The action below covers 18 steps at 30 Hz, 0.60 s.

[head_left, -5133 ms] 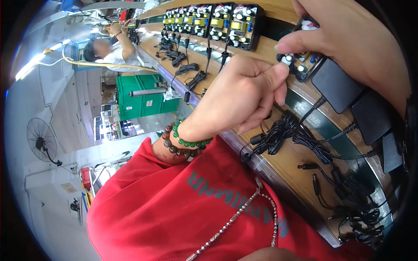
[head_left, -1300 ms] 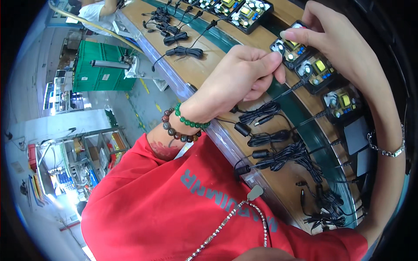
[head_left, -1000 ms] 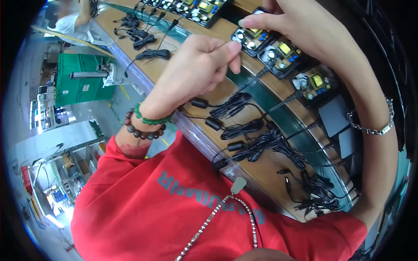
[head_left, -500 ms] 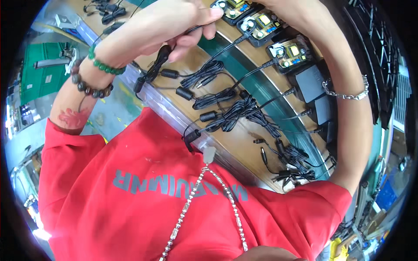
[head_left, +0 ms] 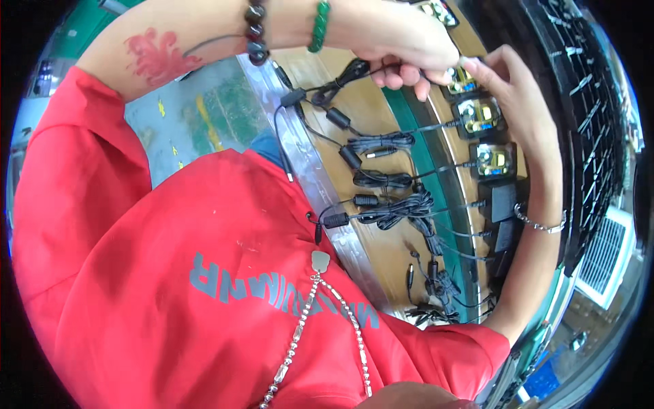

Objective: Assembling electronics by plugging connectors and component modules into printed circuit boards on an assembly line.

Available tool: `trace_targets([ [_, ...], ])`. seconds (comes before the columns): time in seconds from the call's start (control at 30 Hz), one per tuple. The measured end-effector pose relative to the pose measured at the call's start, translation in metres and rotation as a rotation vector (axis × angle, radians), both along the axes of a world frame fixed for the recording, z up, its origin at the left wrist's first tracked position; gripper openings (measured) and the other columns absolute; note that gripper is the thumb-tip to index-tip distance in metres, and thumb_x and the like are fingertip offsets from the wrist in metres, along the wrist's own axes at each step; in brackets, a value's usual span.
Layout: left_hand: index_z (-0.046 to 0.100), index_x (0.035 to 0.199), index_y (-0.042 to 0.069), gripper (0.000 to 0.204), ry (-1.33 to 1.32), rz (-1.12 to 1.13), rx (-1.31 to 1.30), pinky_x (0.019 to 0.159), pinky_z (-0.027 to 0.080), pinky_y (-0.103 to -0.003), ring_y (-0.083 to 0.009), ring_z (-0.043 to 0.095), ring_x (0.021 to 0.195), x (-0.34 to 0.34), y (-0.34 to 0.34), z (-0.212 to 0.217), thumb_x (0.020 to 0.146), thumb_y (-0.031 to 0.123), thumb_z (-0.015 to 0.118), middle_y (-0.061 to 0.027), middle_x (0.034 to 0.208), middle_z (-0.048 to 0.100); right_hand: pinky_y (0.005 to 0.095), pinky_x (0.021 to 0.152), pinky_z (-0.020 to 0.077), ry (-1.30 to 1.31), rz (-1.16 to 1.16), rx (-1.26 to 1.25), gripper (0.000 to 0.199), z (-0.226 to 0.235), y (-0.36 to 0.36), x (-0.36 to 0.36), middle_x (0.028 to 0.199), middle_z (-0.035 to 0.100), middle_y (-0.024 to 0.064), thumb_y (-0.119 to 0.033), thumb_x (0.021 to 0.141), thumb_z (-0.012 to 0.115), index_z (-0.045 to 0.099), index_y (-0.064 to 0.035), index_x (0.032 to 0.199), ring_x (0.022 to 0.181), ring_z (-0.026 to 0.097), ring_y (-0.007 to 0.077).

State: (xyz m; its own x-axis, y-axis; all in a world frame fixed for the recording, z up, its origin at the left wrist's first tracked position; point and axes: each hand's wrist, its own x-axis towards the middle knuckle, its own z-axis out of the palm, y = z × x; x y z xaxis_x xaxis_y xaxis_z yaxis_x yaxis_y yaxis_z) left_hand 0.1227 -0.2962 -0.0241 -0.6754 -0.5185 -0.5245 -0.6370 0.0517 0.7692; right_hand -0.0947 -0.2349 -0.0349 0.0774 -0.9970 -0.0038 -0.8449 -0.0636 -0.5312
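In the head view, the left hand (head_left: 412, 44) has its fingers curled in on a black cord (head_left: 349, 75), its fingertips meeting the right hand's thumb at an open-topped adapter case (head_left: 464, 83) that sits partly covered on the counter (head_left: 385, 269); the right hand (head_left: 521, 99) arches over that case, but whether it grips cannot be told. To seat the cord end well, I would steady the case's rim with the right hand, keep slack in the cord, and avoid pressing the exposed components or nudging the neighbouring open case (head_left: 478, 117).
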Motion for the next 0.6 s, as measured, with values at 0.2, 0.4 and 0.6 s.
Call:
trace_targets([
  [0.2,0.066,0.086,-0.001,0.043,0.262,0.004,-0.229,0.049,0.046,-0.032,-0.0165,0.052,0.045,0.017,0.003,-0.039,0.105,0.035,0.054,-0.0034,0.053,0.051,0.0291,0.067,0.0484,-0.060,-0.073,0.017,0.046,0.003,-0.002,0.004,0.079,0.063,0.0075,-0.042,0.095,0.073,0.062,0.0028,0.093,0.073,0.058,0.0140],
  [0.4,0.070,0.097,0.000,0.024,0.858,-0.171,-0.277,0.078,0.053,-0.038,-0.0269,0.069,0.091,0.104,0.054,-0.029,0.091,0.021,0.077,-0.0109,0.098,0.072,0.0317,0.075,0.0532,0.067,-0.136,-0.076,0.045,0.019,0.012,0.029,0.093,0.072,0.0157,-0.037,0.096,0.073,0.067,0.0056,0.109,0.083,0.068,0.0195],
  [0.6,0.069,0.114,0.000,0.033,0.902,-0.774,0.670,0.092,0.054,-0.038,-0.0295,0.067,0.109,0.143,0.070,-0.034,0.089,0.017,0.081,-0.0148,0.116,0.070,0.0326,0.077,0.0547,0.034,-0.159,-0.124,0.048,0.030,-0.023,0.049,0.098,0.073,0.0172,-0.037,0.095,0.073,0.069,0.0057,0.116,0.086,0.071,0.0214],
])
